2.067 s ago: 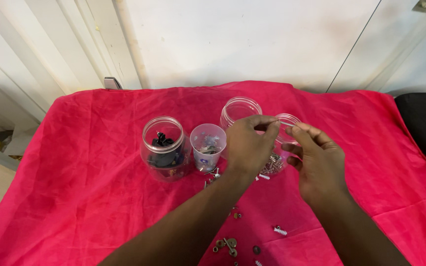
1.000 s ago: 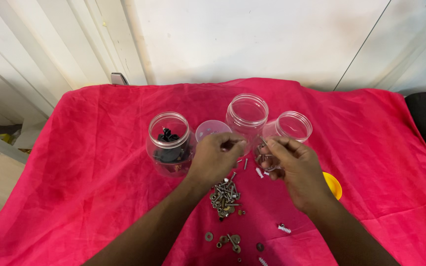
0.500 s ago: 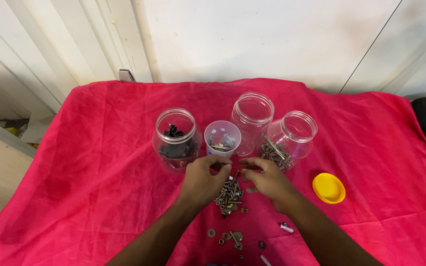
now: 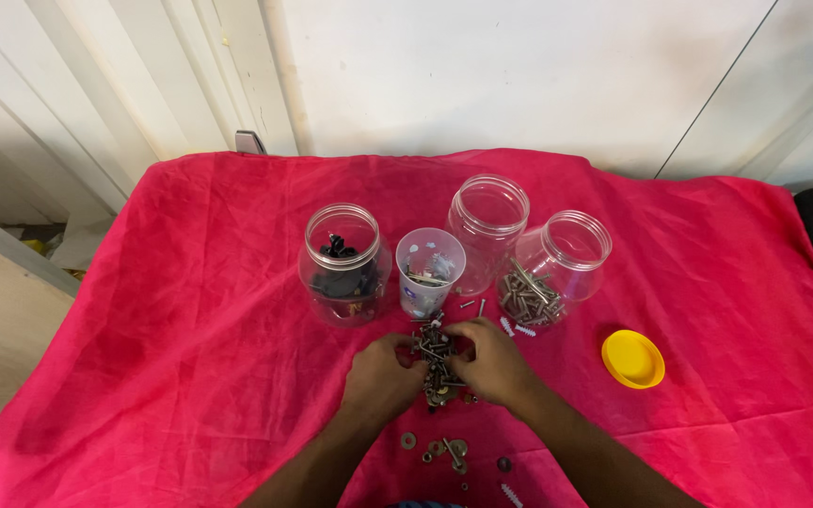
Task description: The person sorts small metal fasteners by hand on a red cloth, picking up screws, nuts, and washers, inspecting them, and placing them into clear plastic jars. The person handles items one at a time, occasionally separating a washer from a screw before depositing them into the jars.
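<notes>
While cupped around a screw pile (image 4: 439, 362) just before the cup (image 4: 430, 271), left hand (image 4: 383, 376) and right hand (image 4: 493, 362) touching its sides, grip unclear. Cup: mixed bits. Left of cup, jar (image 4: 342, 263) with black parts; right, empty jar (image 4: 487, 230), then bolt jar (image 4: 557, 268); yellow lid (image 4: 632, 358) beyond.

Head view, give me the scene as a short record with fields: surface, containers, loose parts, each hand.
surface: red cloth over a table
containers: jar with dark parts; small clear cup; empty tall jar; jar with long bolts
lid: yellow lid, lying apart to the right
loose parts: pile of screws between the hands; washers nearer the person
left hand: at the pile's left edge
right hand: at the pile's right edge, fingers on the screws
</notes>
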